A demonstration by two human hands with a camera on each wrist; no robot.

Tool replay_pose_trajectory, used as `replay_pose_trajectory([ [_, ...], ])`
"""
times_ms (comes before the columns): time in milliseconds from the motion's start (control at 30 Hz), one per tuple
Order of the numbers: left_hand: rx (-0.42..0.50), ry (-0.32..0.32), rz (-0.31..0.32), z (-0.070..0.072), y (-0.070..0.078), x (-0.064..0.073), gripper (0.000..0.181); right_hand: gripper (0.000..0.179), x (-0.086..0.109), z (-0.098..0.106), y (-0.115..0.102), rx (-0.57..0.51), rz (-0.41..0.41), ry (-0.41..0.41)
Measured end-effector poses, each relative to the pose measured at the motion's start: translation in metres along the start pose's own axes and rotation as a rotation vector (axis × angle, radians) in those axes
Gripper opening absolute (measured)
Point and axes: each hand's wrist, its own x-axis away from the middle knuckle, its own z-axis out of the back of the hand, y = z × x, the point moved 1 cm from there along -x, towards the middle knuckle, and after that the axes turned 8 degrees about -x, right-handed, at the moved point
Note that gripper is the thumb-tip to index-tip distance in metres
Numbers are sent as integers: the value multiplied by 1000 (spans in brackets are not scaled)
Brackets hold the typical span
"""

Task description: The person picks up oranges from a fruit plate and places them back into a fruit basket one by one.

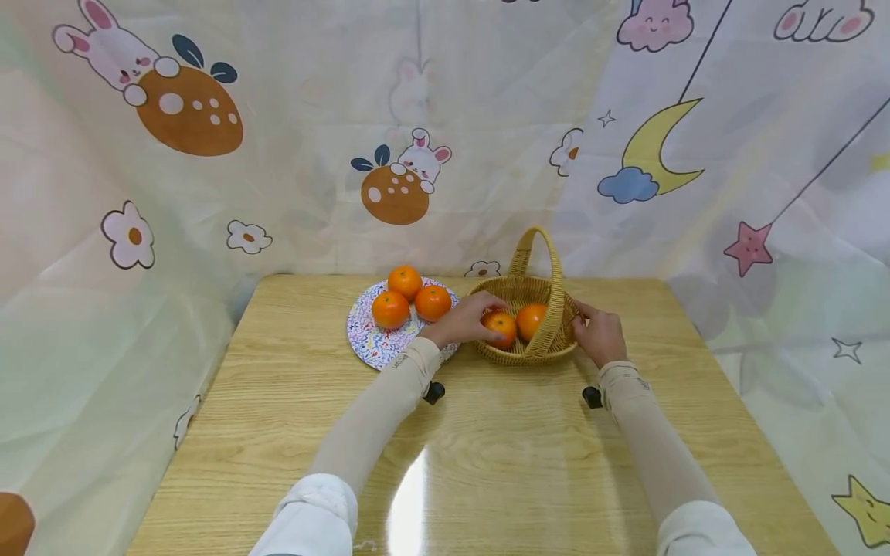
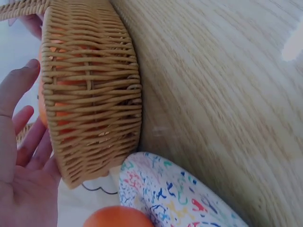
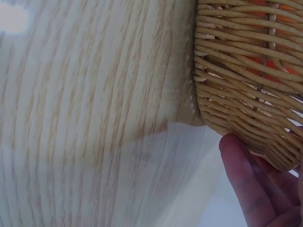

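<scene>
My left hand (image 1: 467,318) reaches over the near left rim of a woven wicker basket (image 1: 511,358). Its thumb and fingers curve around an orange (image 1: 502,330) inside, which sits low in the basket. A second orange (image 1: 532,316) lies beside it, under the arched handle (image 1: 556,286). At the basket's right side, my right hand (image 1: 602,333) grips the rim. In the right wrist view, the fingers (image 3: 244,175) lie against the wicker wall (image 3: 246,85). From the left wrist, the thumb (image 2: 19,85) stands just outside the weave, and the basket wall partly hides the oranges.
A round plate (image 1: 361,340) with a colourful squiggle pattern stands left of the basket, holding three oranges (image 1: 391,310). Both rest near the back edge of a wooden table (image 1: 292,401). A patterned cloth (image 1: 292,154) hangs behind and along the sides.
</scene>
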Motion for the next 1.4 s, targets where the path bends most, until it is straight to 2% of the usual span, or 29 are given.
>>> replay_pose_trajectory([
  [200, 51, 67, 30, 9, -6, 10, 60, 40, 0, -1, -1, -8, -21, -13],
  [367, 217, 113, 37, 14, -16, 17, 60, 41, 2, 0, 1, -17, -22, -11],
  [533, 313, 157, 76, 19, -26, 25, 58, 40, 4, 1, 5, -12, -16, 5],
  [733, 354, 257, 156, 28, -35, 36, 53, 40, 6, 2, 7, -2, -24, 6],
  [900, 411, 334, 198, 37, -42, 44, 47, 40, 3, 0, 6, 7, -6, 27],
  [1033, 449, 357, 213, 47, -49, 54, 49, 40, 2, -2, 5, 1, 6, 31],
  [1300, 445, 405, 273, 66, -71, 78, 51, 39, 2, -5, 4, 0, -3, 36],
  [1400, 473, 434, 266, 71, -79, 85, 55, 39, 1, -5, 4, 3, 13, 45],
])
